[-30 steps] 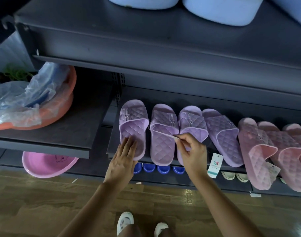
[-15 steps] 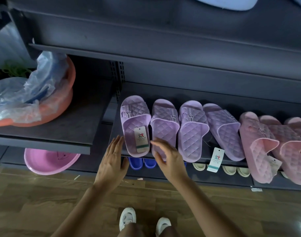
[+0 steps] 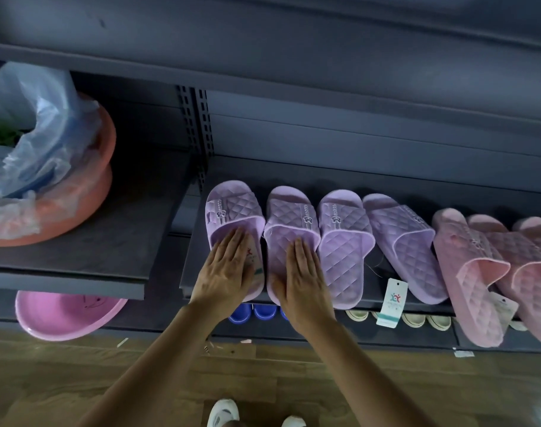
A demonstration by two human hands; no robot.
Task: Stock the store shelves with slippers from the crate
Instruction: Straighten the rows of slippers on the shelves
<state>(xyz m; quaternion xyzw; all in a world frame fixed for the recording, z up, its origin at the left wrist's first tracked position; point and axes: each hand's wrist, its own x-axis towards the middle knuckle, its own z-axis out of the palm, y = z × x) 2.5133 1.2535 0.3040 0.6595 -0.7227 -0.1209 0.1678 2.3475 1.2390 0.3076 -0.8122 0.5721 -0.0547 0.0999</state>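
Left hand: our left hand (image 3: 226, 272) lies flat, palm down, on the footbed of the leftmost lilac slipper (image 3: 232, 208). Its fingers are straight, close together and point to 12 o'clock. It grasps nothing, only presses.
Right hand: our right hand (image 3: 300, 282), at 3 o'clock of the left one, lies just as flat on the second lilac slipper (image 3: 289, 217). Its fingers are straight and point to 12 o'clock, with the thumb out toward 9 o'clock. It too grips nothing.
Forearms: both are bare. The left one rises from 7 o'clock and the right one from 5 o'clock, so they draw closer toward the wrists.
Slippers under our hands: they sit side by side and touching on the dark shelf (image 3: 294, 171), toes to 12 o'clock and heels at its front edge.
Card tag: a card tag (image 3: 254, 260) lies on the leftmost footbed, half covered by our left fingers.
Row at 3 o'clock: there are two more lilac slippers (image 3: 344, 241), then pink slippers (image 3: 472, 278) that overhang the edge.
Hanging tag: a hanging tag (image 3: 392, 302) dangles below the shelf front.
At 9 o'clock: an orange basin (image 3: 87, 192) holding a plastic bag (image 3: 38, 127) sits on the neighbouring shelf.
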